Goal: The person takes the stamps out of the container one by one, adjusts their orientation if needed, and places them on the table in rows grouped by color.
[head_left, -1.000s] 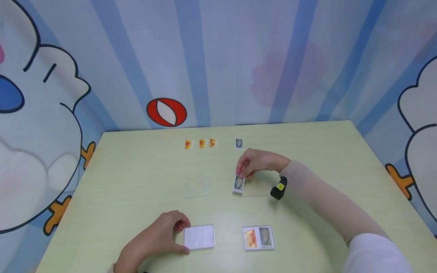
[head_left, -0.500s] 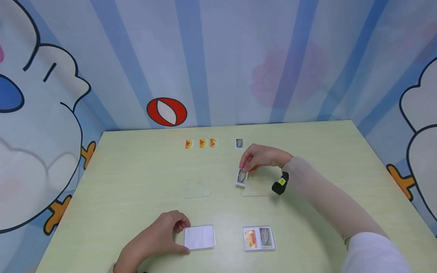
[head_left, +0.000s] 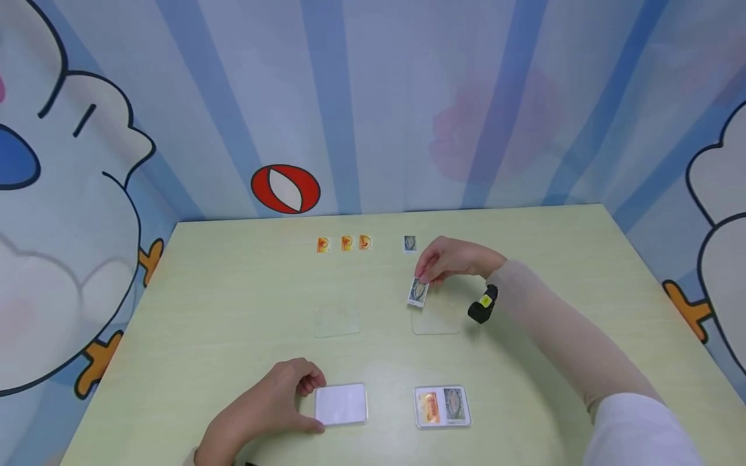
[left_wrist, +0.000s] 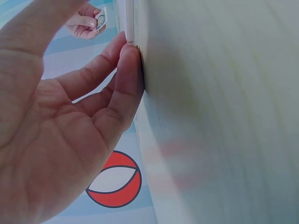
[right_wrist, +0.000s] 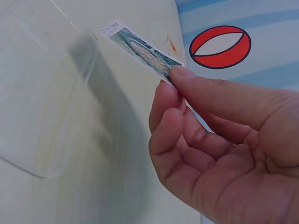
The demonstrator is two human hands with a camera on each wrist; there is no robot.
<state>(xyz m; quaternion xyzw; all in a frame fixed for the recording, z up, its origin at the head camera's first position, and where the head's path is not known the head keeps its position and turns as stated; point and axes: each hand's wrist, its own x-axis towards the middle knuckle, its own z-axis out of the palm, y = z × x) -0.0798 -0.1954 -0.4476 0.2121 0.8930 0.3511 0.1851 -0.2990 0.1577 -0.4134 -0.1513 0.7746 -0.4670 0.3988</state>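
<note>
My right hand pinches a small stamp-like picture card between thumb and fingers. The card has a white border, a dark green-grey oval picture and small print at one end. It hangs tilted over the table, at the far left corner of a clear plastic cover. Near the front, my left hand holds a flat white case at its left end, thumb at the near edge and fingers at the far edge. The left wrist view shows fingertips against the case's thin side.
A clear case with an orange and a grey picture lies at front right. Another clear cover lies mid-table. Three orange cards and one grey card line the back. A printed curtain stands behind the table.
My right hand has moved away from me and slightly right, carrying the picture card toward the back of the table. The left hand and the white case have stayed in place.
</note>
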